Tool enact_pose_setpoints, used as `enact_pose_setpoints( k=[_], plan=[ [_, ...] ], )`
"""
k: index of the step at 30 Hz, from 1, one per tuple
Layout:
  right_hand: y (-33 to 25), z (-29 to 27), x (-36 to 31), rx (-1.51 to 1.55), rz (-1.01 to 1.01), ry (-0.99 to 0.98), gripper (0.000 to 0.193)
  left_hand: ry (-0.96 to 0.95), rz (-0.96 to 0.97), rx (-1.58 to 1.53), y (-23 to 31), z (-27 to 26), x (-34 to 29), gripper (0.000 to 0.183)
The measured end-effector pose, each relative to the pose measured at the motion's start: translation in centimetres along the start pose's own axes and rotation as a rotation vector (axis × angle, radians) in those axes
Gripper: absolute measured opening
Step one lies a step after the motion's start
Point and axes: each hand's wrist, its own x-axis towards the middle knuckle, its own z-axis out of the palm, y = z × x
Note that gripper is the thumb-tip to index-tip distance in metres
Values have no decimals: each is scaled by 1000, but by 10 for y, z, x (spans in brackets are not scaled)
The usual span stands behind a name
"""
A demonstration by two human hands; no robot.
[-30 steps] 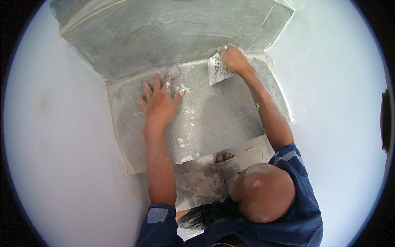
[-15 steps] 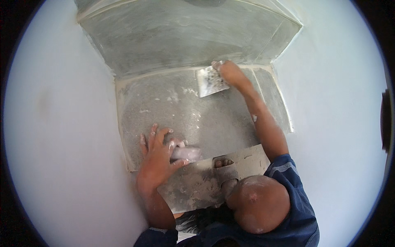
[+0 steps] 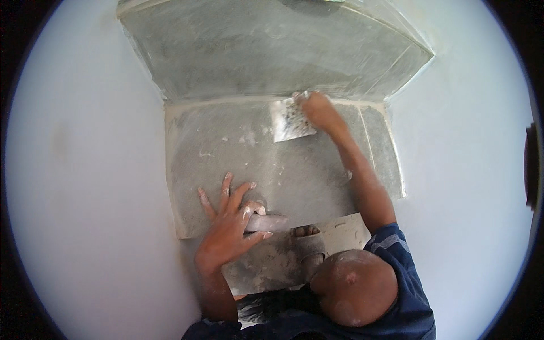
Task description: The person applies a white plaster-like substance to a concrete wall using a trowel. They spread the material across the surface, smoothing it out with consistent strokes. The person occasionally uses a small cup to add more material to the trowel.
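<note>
My right hand (image 3: 320,110) is closed on a square metal scraper blade (image 3: 290,120) spattered with dark and white specks. The blade lies against the grey ledge (image 3: 215,161), close to where it meets the upright grey panel (image 3: 272,51) behind. Nearer to me, my left hand (image 3: 226,229) rests at the ledge's front edge. A pale oblong block (image 3: 265,222), dusted white, is pinched between its thumb and index finger, while the other fingers spread over the ledge. White residue coats the fingertips of both hands.
Pale smooth walls (image 3: 85,170) rise on the left and on the right (image 3: 459,170). Below the ledge, my sandalled foot (image 3: 309,241) stands on a stained floor (image 3: 255,263), beside my bent knee (image 3: 357,286). White smears dot the ledge.
The whole view has shifted slightly, with the ledge now lower in it. My left fingers are spread wider, and the pale block shows more sharply. The scraper blade stays near the ledge's back.
</note>
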Motion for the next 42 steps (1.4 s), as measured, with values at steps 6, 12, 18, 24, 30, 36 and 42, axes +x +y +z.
enact_pose_setpoints(
  k=[6,12,18,24,30,36,42],
  plan=[
    [-9,-16,-12,26,-136,-38,53,0,-17,-3,-2,-2,-9,43],
    [-14,-5,-9,-3,-161,-172,55,-19,11,-25,-3,-2,-3,41],
    [-29,-1,-22,-234,-288,-162,55,-14,36,-44,-9,0,-4,41],
    [-22,-14,1,-283,-452,-445,65,-13,30,-56,-9,2,-4,42],
    [-46,0,-27,-386,-628,-356,64,127,-53,-311,-29,-10,-21,40],
    [-52,1,-33,-374,-652,-488,64,769,-408,-706,-30,-2,-9,42],
    [-69,-5,-30,-340,-495,-689,60,984,-429,-701,-36,3,-3,38]
  ],
)
